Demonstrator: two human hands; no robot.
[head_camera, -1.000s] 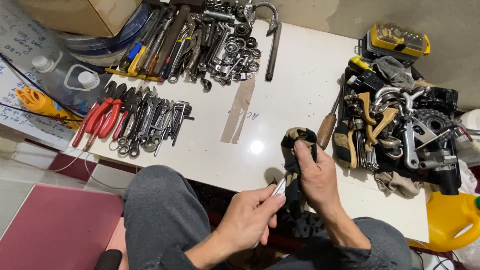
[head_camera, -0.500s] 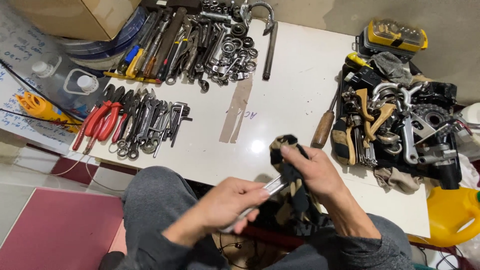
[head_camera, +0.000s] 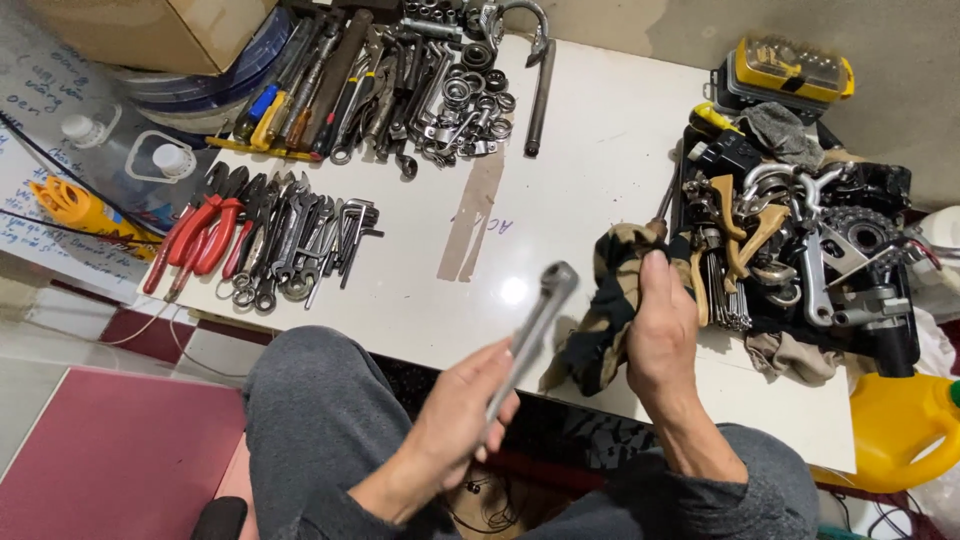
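From my head camera: my left hand (head_camera: 462, 415) is closed round the lower end of a steel wrench (head_camera: 527, 345), raised slantwise over my lap, its head just off the counter (head_camera: 590, 170) edge; my right hand (head_camera: 660, 335) is clenched on a dark rag (head_camera: 610, 300) resting at the counter's near edge (bunched, partly hanging over). Wrench and rag are near but apart, so I judge the wiping not under way just now; pliers (head_camera: 200, 240) and spanners (head_camera: 300, 240) lie sorted to the left, while a heap of parts (head_camera: 810, 250) sits unsorted on the right.
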